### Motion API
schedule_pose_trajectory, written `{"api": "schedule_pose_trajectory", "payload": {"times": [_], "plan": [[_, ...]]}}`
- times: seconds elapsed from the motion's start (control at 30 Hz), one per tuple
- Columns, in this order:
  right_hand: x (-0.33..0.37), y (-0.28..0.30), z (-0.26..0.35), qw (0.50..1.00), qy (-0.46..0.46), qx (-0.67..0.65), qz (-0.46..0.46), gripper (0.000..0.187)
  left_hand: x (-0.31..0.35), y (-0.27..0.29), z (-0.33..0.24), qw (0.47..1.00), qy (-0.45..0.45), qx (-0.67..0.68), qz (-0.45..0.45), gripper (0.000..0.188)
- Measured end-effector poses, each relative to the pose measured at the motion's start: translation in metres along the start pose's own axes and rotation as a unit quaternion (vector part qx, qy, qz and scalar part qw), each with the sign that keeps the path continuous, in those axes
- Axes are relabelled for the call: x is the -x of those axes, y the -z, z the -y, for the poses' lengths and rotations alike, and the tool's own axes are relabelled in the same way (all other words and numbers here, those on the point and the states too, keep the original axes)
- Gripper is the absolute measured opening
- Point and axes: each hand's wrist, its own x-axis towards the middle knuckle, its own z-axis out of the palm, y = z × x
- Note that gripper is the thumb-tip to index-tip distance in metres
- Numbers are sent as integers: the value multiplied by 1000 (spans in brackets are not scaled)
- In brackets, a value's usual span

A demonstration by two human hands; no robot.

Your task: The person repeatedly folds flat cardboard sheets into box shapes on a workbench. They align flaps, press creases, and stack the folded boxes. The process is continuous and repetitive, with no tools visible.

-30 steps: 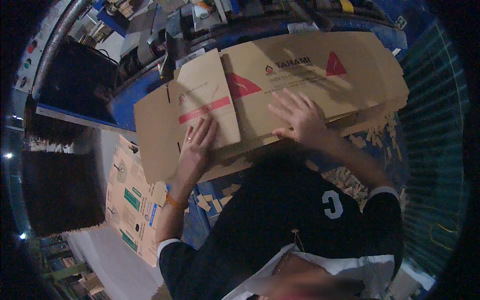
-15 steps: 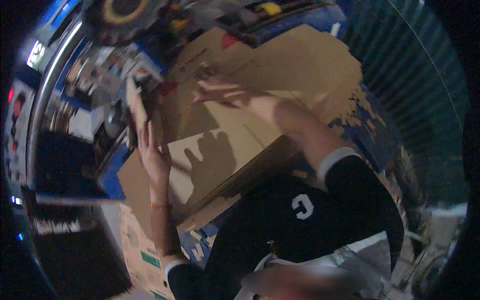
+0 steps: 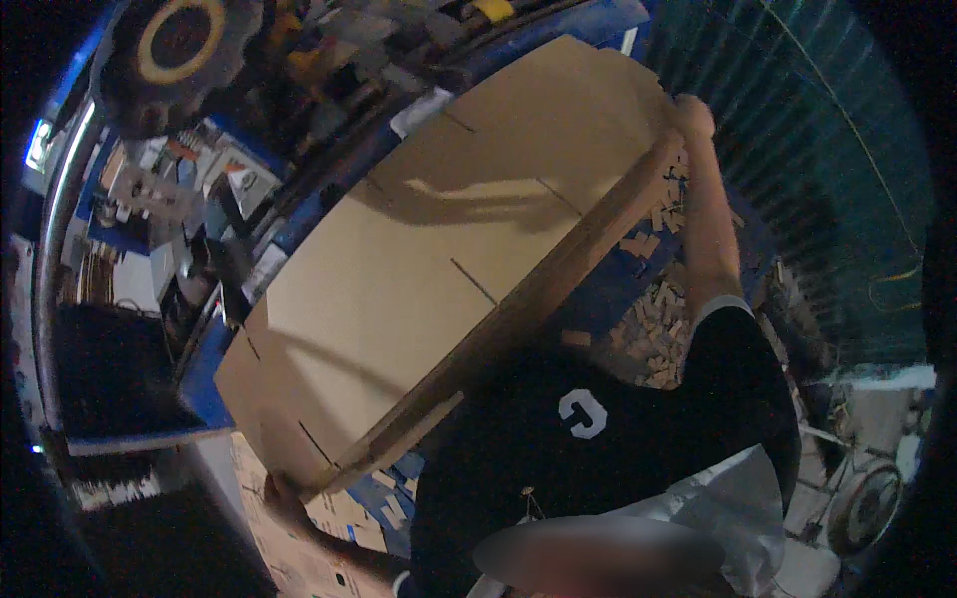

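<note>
A stack of brown cardboard sheets (image 3: 399, 289) with short slits along its edges lies slantwise before me, its near side showing layered edges. My left hand (image 3: 287, 493) is closed on the stack's near left corner, with the fingers partly hidden in shadow. At the far right corner, my right hand (image 3: 690, 118) is wrapped round the stack's end, and its fingertips are partly hidden. Both arms are spread wide, and their shadows fall across the top sheet.
Small cardboard offcuts (image 3: 658, 309) are strewn over a blue surface to the right. A dark, scalloped wheel (image 3: 179, 45) stands at the far left beside machinery. Printed cardboard (image 3: 299, 538) lies at the lower left. Green corrugated sheeting (image 3: 827, 179) rises on the right.
My left hand has come down and nearer to the left corner; my right hand has swung out to the right corner. The red-marked cardboard is gone from the top, and the stack's bare face shows.
</note>
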Motion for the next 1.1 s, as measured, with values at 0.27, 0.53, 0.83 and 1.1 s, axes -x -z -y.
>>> {"api": "schedule_pose_trajectory", "payload": {"times": [0.27,0.53,0.83,1.1], "plan": [[-17,-21,-15,986,38,-159,15,55,22,-19,-7,947,79,-9,-311,61],[2,-35,26,994,-27,-53,96,70,48,-92,-91,892,117,309,-309,71],[0,-6,20,706,-50,-706,-29,36,46,-36,-131,734,-69,515,-438,63],[126,113,106,699,182,-683,-105,44,32,-32,-106,851,51,472,-226,40]]}}
